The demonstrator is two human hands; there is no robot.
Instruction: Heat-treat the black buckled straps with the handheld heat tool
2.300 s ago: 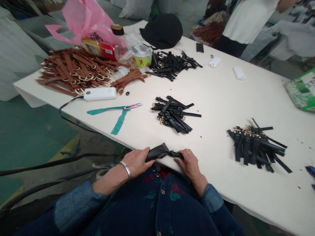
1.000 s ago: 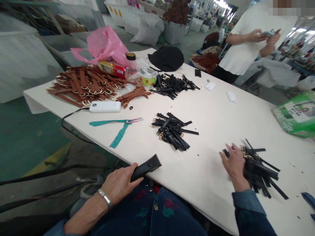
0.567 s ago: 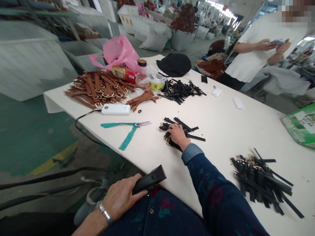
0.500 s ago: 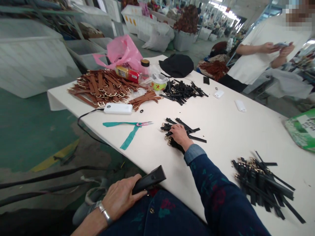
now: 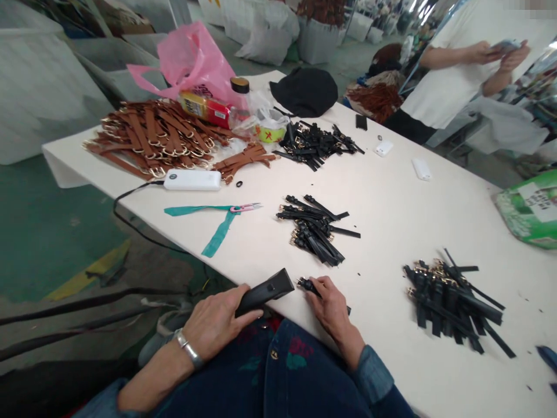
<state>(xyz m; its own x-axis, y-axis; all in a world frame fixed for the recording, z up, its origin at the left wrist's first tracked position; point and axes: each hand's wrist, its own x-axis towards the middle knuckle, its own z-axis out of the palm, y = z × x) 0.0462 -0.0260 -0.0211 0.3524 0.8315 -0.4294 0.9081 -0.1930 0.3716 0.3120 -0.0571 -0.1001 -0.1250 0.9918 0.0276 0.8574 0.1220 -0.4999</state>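
Even, diffuse light on the white tabletop, soft shadows only. Floor at left much dimmer. Bright streaks up top, probably ceiling lights. Bracelet glints. Wide-angle stretch toward edges; background soft; top-right corner pixelated. Black straps lose detail.

Head-worn view, facing forward and down, table near, distance seemingly blurred
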